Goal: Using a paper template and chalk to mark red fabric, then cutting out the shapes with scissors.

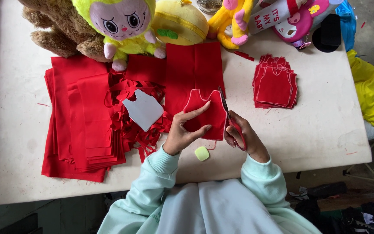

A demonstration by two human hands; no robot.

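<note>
My left hand [182, 132] pinches a red vest-shaped fabric piece [211, 113] with white chalk outline, thumb under and fingers over its left side. My right hand [242, 136] grips red-handled scissors [229, 119], whose blades run up along the piece's right edge. A grey vest-shaped template [143, 109] lies on tangled red fabric scraps [130, 125] to the left. A small pale-green chalk block [201, 153] sits on the table between my wrists.
The white table [321, 130] holds a stack of red cloth sheets [81, 125] at left, a pile of cut red vest pieces [275, 83] at right, and plush toys [122, 26] along the far edge. Yellow cloth [371, 89] hangs off the right side.
</note>
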